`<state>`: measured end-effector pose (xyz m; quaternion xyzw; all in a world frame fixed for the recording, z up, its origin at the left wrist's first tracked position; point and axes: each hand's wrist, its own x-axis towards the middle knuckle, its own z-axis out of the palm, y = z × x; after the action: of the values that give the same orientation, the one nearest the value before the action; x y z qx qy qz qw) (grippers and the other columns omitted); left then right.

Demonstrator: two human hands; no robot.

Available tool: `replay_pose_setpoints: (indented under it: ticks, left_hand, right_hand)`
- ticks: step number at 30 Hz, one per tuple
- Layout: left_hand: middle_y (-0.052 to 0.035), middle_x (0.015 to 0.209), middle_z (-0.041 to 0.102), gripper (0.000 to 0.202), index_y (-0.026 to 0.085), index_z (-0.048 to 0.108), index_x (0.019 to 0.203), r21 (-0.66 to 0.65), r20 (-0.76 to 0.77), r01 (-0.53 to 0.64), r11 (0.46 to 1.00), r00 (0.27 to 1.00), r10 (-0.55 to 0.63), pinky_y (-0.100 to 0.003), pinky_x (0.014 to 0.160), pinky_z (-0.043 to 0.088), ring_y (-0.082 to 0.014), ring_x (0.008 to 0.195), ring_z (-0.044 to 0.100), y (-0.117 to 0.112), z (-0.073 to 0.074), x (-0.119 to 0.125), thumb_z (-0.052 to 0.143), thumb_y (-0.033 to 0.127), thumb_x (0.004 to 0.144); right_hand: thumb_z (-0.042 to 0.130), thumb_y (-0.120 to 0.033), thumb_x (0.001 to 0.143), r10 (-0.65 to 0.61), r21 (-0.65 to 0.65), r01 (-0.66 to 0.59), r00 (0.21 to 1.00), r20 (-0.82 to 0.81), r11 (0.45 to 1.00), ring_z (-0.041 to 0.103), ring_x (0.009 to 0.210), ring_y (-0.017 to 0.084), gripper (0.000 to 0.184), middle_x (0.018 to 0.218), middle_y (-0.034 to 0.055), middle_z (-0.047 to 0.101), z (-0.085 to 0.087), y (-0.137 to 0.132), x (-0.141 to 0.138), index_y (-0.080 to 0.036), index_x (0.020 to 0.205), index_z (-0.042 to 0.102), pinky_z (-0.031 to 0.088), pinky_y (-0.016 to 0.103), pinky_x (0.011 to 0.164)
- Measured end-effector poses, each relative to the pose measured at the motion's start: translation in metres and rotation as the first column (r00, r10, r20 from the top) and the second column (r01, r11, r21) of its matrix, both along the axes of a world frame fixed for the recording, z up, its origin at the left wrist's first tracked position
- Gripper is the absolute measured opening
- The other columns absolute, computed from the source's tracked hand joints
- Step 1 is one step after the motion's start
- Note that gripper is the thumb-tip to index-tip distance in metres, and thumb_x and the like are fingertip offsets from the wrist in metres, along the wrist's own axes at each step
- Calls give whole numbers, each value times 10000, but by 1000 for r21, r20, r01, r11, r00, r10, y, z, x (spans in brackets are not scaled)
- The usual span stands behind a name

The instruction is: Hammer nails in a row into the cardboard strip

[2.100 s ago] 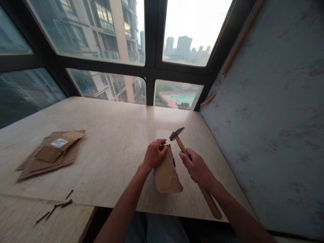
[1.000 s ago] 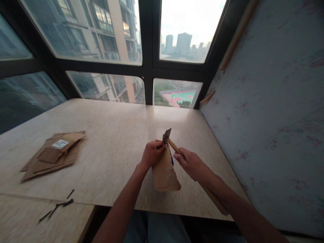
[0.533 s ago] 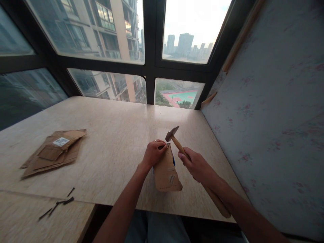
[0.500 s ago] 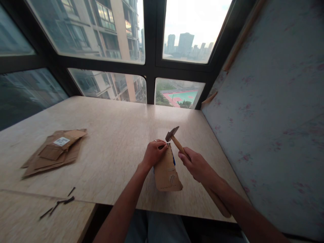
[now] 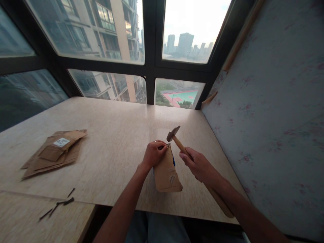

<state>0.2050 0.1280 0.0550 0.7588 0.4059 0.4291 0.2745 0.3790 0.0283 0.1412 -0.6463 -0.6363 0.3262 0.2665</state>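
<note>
A folded piece of brown cardboard (image 5: pixel 165 172) stands on edge on the light wooden table (image 5: pixel 113 141). My left hand (image 5: pixel 153 154) pinches its top edge, fingers closed, apparently around a small dark nail that is too small to be sure of. My right hand (image 5: pixel 199 166) is wrapped round the wooden handle of a hammer (image 5: pixel 177 139). The hammer's metal head hovers just above and right of the cardboard's top corner, close to my left fingertips.
A flat pile of brown cardboard pieces (image 5: pixel 54 152) with a white label lies at the left. Several dark nails (image 5: pixel 59 204) lie on a lower board at the front left. Windows run along the far edge; a pale wall panel (image 5: pixel 265 118) closes the right side.
The hammer head dropped onto the cardboard's top edge about a second ago and has lifted again slightly. My left hand stays pinched on the top edge.
</note>
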Motion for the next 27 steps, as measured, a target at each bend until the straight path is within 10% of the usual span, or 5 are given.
replay_pose_setpoints:
  ticks: [18, 27]
  left_hand:
    - [-77, 934, 734, 129, 173, 715, 868, 18, -68, -7, 1000, 998, 8, -330, 803, 536, -189, 844, 678, 1, 8, -5, 631, 231, 789]
    - [-96, 1067, 703, 244, 161, 655, 1024, 39, 44, -262, 964, 964, 260, -374, 857, 552, -199, 963, 663, -33, 19, -67, 570, 283, 830]
  right_hand:
    - [450, -519, 917, -159, -75, 143, 939, -304, 987, 327, 379, 59, 356, 628, -68, 407, -33, -42, 15, -182, 977, 551, 257, 186, 318]
    - [522, -636, 834, -325, -211, 250, 793, -515, 945, 250, 259, 43, 446, 505, -127, 349, -47, -87, 3, -212, 965, 484, 220, 157, 222]
